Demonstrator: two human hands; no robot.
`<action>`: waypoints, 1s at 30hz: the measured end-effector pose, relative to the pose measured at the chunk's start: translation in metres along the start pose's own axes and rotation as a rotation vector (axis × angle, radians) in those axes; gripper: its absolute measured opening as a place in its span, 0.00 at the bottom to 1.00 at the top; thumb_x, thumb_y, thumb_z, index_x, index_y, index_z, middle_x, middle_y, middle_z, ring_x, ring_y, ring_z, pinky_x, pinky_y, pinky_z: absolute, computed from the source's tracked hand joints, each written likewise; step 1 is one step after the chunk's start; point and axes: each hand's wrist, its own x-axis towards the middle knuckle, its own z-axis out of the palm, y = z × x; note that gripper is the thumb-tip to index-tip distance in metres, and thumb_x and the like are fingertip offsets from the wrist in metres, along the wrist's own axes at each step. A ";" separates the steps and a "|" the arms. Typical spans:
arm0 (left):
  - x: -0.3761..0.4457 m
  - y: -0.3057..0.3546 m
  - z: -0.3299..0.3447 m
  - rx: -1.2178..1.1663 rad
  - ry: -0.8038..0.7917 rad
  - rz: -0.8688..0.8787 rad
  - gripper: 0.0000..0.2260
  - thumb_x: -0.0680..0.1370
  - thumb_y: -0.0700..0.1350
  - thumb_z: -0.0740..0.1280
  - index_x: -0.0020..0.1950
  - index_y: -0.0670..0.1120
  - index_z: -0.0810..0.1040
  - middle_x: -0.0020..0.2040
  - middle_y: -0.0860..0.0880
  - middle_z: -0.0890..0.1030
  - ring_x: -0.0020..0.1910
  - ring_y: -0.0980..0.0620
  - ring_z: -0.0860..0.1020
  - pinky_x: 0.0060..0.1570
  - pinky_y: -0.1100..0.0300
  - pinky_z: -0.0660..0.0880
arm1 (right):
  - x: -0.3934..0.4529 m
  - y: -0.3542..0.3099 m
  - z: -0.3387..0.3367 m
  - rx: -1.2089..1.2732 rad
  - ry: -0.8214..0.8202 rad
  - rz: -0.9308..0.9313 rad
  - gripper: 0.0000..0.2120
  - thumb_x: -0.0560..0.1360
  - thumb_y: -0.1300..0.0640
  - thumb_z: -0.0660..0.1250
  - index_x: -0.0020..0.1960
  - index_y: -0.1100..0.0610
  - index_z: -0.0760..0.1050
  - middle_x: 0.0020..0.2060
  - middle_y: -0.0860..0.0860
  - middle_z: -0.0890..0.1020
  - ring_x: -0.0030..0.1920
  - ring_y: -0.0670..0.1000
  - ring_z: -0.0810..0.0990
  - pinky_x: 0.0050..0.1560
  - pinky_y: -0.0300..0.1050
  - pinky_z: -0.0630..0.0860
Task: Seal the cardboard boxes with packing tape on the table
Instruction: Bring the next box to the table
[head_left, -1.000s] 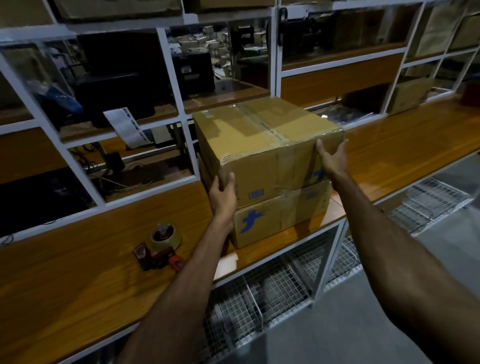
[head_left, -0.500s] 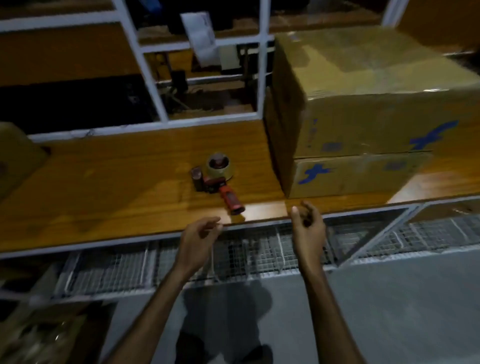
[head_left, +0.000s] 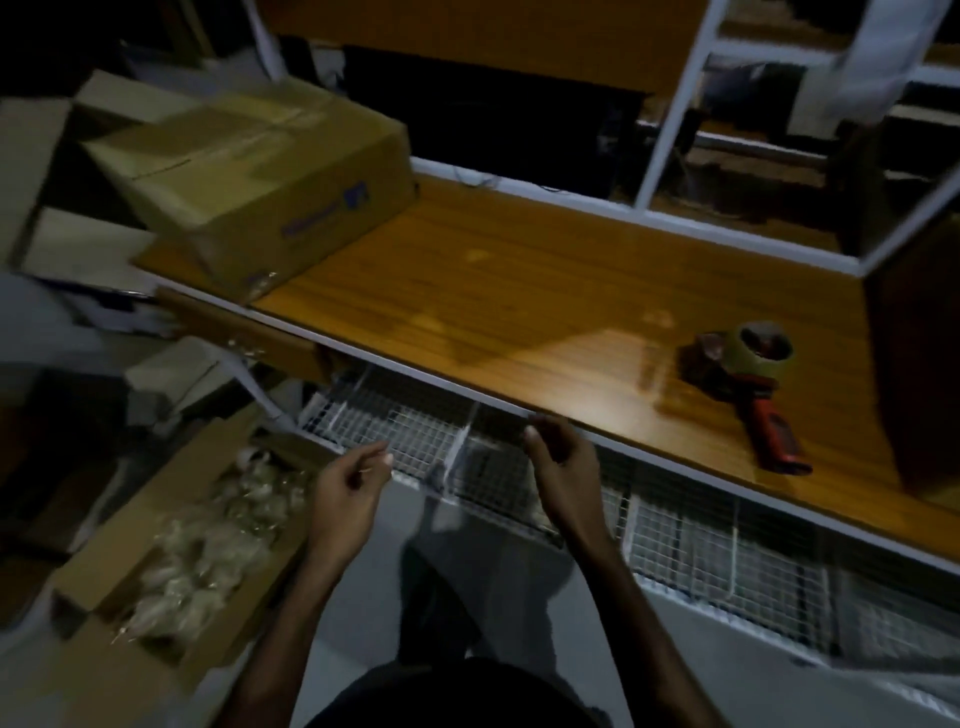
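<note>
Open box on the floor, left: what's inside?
The open box holds pale, clear-wrapped bundles, heaped along its length. What they are is too blurred to tell; anything beneath the top layer is covered.

Wooden table (head_left: 519, 291) with white edge trim runs diagonally across the view; a closed cardboard box (head_left: 260, 176) sits at its left end, one corner overhanging the front edge, and a tape dispenser (head_left: 753, 384) with a red handle lies near the right end close to the front edge, a dark blurred object (head_left: 919, 364) just right of it. Below the table is a white wire-mesh shelf (head_left: 675, 540). On the grey floor (head_left: 519, 623) at lower left stands an open carton (head_left: 171, 545) filled with pale wrapped items.
</note>
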 end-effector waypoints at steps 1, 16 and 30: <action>0.012 0.000 -0.018 -0.021 0.035 0.016 0.08 0.81 0.44 0.73 0.60 0.52 0.85 0.54 0.51 0.87 0.56 0.52 0.84 0.59 0.49 0.81 | 0.011 -0.010 0.022 -0.005 -0.020 -0.022 0.08 0.85 0.50 0.68 0.63 0.45 0.79 0.54 0.38 0.83 0.54 0.32 0.81 0.53 0.25 0.75; 0.189 0.048 -0.146 -0.064 0.318 0.143 0.15 0.83 0.49 0.69 0.69 0.47 0.81 0.58 0.55 0.83 0.57 0.59 0.80 0.55 0.61 0.78 | 0.206 -0.140 0.214 0.006 -0.159 -0.157 0.13 0.86 0.55 0.66 0.69 0.55 0.77 0.53 0.53 0.83 0.47 0.49 0.83 0.50 0.58 0.85; 0.375 0.101 -0.147 0.011 0.806 0.107 0.19 0.82 0.49 0.70 0.72 0.47 0.78 0.70 0.48 0.79 0.70 0.48 0.75 0.69 0.51 0.75 | 0.521 -0.224 0.258 -0.307 -0.025 -0.277 0.17 0.85 0.54 0.67 0.72 0.58 0.77 0.65 0.57 0.82 0.63 0.58 0.81 0.56 0.46 0.75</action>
